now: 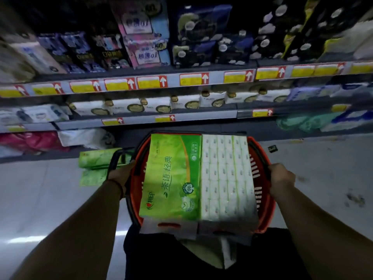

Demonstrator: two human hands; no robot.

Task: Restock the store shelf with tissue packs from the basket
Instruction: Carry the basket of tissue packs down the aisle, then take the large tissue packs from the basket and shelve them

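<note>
Left hand (121,174) and right hand (281,178) clamp opposite rims of the basket (268,209); recommend holding level lest tissue packs (171,178) slide.

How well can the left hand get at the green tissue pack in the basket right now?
Probably yes, once freed: the left hand grips the basket at its left edge, and the green tissue pack lies uncovered on top, right beside it.

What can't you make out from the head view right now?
Head view:
- Basket contents under the green tissue pack and white tissue pack: hidden by those two.
- Price labels: blurred, unreadable.
- Upper shelf goods: dark, cut off by the top edge.
- Floor green packs: partly behind the left hand.
</note>
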